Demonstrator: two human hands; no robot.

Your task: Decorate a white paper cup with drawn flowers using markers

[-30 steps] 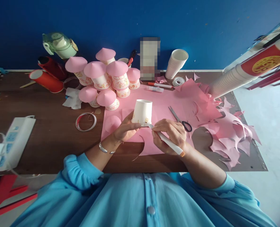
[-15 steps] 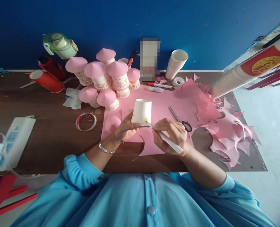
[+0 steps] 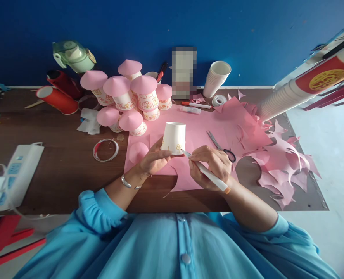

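My left hand (image 3: 156, 159) grips a white paper cup (image 3: 174, 135) by its lower edge, upside down with the rim toward me. Small yellow-orange flower drawings run along the cup's lower part. In my right hand (image 3: 211, 166) is a white marker (image 3: 212, 177) with an orange end, held like a pen. The marker's tip is at the cup's lower right, close beside a flower; whether it touches I cannot tell. Under both hands lies pink paper (image 3: 195, 124). A pair of scissors (image 3: 222, 146) rests on it beyond my right hand.
Several decorated cups with pink cone roofs (image 3: 121, 86) stand at the back left. A tape roll (image 3: 105, 150) and a power strip (image 3: 22, 170) lie left. Pink scraps (image 3: 285, 166), a stack of cups (image 3: 217, 77) and a longer cup stack (image 3: 288, 97) are on the right.
The marker tip has shifted slightly right and up from the flower's base, with my right hand moving a little right. The cup has moved very slightly left.
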